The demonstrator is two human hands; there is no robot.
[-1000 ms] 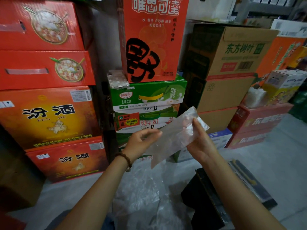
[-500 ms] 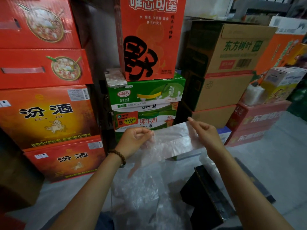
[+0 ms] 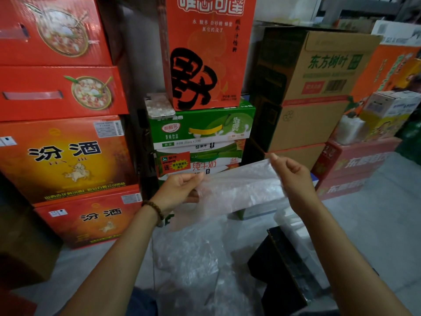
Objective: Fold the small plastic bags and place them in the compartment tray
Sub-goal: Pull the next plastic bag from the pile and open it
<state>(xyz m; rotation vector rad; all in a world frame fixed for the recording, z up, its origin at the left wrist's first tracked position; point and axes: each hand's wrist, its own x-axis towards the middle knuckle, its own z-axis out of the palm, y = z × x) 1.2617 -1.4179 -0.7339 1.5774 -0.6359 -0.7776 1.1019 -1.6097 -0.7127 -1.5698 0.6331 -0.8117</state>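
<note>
A small clear plastic bag [image 3: 239, 190] is stretched out flat between both hands at chest height. My left hand [image 3: 177, 192] pinches its left end, a bead bracelet on that wrist. My right hand [image 3: 293, 179] pinches the top right edge between thumb and fingers. Below the hands, a loose heap of clear plastic bags [image 3: 193, 265] lies on the floor. A dark, black tray [image 3: 284, 270] sits at the lower right under my right forearm; its compartments are hard to make out.
Stacked cartons wall the front: red and orange boxes [image 3: 63, 156] at left, green milk cartons [image 3: 200, 133] in the middle, brown cardboard boxes [image 3: 319, 87] at right. A phone [image 3: 159, 106] lies on the green carton. Grey floor [image 3: 376, 224] shows at right.
The bag went from bunched and slanted to spread out wide and level. My hands moved apart, the right hand shifting to the bag's upper right edge.
</note>
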